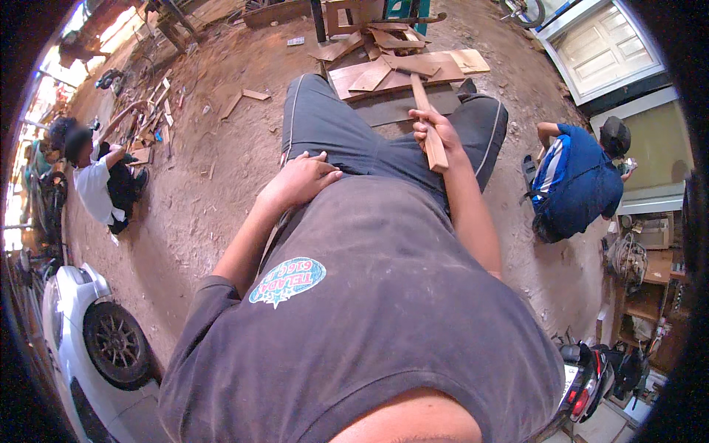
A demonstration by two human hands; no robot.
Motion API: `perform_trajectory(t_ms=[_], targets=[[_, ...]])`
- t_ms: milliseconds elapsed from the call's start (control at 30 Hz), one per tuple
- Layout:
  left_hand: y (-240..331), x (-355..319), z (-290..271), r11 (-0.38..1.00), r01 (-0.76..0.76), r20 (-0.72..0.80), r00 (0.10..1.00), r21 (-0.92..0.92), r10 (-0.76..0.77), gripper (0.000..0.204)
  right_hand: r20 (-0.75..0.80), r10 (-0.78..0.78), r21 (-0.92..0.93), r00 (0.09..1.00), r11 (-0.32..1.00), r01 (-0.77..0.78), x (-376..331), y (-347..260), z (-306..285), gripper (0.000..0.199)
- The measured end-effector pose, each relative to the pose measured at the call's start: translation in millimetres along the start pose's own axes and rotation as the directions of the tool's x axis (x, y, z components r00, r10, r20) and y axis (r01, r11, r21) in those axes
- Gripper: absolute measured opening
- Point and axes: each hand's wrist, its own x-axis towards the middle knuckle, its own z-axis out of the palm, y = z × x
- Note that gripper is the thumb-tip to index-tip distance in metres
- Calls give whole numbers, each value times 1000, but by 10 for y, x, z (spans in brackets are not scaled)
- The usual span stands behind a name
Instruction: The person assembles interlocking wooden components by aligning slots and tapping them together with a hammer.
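Dark T-shirt (391, 295), dusty across the front, lies nearest the camera, with the wearer's dark trousers (317, 122) spread beyond it. Of the two hands, the right hand (434, 134) is clenched around a pale brown wooden strip (422, 97), which slants between the knees, its near end jutting toward the body; the left hand (304, 179) lies loose at the lap, fingers extended, grasping nothing that shows. At its far end the strip meets two angled wooden pieces (371, 75) over a brown board (444, 71) (whether they are joined or merely overlap cannot be told). A grey-brown board (402, 111) lies just nearer the body, and loose offcuts (336, 49) are heaped behind. Stage of work, as judged: the pieces appear already cut and the strip lies up against them, but no finished assembly is evident, so some fitting or fixing probably remains
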Motion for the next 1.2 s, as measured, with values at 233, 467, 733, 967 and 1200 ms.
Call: perform_trajectory(t_ms=[233,467,733,967,1200], targets=[[133,304,-447,992,61,109,993,-110,-49,45,168,132,257,977,951,-173,-128,-2,-9,28],[-229,1118,-722,958,43,59,998,-284,-28,43,25,134,277,991,951,-136,-187,-33,19,20],[-690,1838,-409,892,73,-59,992,-446,-111,39,-226,-53,-90,973,995,33,-212,-567,52,20],[-1135,2544,-241,875,53,-527,780,-481,-337,27,-389,-201,-429,899,903,16,351,-1062,-288,24],[-1588,3174,-375,888,304,-743,491,-344,-455,41,-464,-137,-525,875,838,-147,495,-781,-473,17]])
